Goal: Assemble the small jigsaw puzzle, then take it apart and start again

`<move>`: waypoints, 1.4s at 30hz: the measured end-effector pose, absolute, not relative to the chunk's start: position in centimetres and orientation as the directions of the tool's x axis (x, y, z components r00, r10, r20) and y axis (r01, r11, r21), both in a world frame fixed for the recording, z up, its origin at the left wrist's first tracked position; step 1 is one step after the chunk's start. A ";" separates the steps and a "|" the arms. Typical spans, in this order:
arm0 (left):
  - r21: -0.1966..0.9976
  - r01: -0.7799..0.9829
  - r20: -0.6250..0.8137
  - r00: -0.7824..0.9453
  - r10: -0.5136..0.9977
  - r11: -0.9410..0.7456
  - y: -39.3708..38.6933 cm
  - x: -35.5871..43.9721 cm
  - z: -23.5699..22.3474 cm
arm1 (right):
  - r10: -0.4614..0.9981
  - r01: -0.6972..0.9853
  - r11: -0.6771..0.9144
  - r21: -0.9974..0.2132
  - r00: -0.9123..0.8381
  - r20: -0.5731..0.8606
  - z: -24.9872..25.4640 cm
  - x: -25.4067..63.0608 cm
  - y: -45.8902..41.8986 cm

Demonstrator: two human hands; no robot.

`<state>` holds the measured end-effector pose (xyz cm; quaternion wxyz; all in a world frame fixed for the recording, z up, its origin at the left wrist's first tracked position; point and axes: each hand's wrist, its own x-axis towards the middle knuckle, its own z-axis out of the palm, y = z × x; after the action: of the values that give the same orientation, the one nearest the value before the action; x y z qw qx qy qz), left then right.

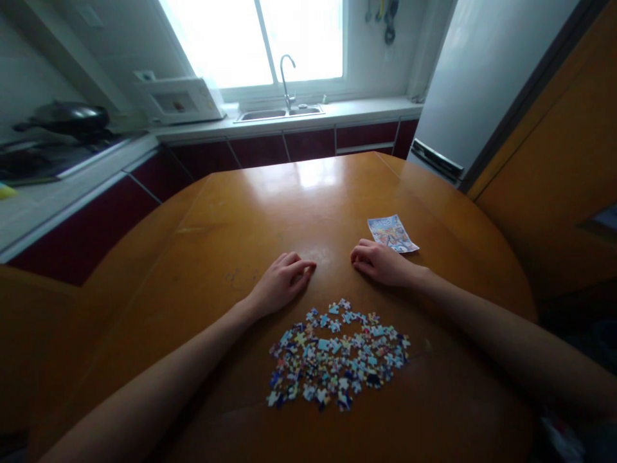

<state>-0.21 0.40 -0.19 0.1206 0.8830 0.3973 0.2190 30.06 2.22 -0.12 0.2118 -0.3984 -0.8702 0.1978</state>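
Observation:
A loose heap of small jigsaw puzzle pieces (324, 345), mostly light blue, white and dark blue, lies on the wooden table near me. Beyond its left side rests my left hand (284, 281), fingers loosely bent with a gap beside the thumb, holding nothing. My right hand (378, 260) lies on the table beyond the heap's right side, its fingers relaxed and curved, with nothing visible in them. Just past that hand is a small printed picture sheet (393, 233), its near edge close to the knuckles. Neither hand touches the pieces.
The big rounded table (231, 212) fills the foreground. Behind it, a counter holds a sink (263, 115) with a tall faucet (284, 77) and a white microwave (180, 101). A pan (72, 116) stands on the stove at left; a fridge (486, 77) is at right.

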 end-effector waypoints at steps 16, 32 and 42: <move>0.396 0.650 0.287 0.584 0.760 -0.649 0.5 -0.3 -0.6 | 0.782 0.609 0.591 -0.529 -0.594 0.190 0.1 30.1 2.2; 0.400 0.642 0.299 0.583 0.755 -0.654 0.5 -0.3 -0.6 | 0.778 0.605 0.595 -0.529 -0.599 0.191 -0.1 30.2 2.4; 0.393 0.643 0.300 0.586 0.753 -0.657 0.5 -0.3 -0.6 | 0.708 0.526 0.675 -0.516 -0.659 0.254 2.6 29.5 -0.8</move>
<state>-0.28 0.45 -0.61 0.1218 0.8820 0.3958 0.2248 29.47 -0.75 2.59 0.2230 -0.3477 -0.8877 0.2035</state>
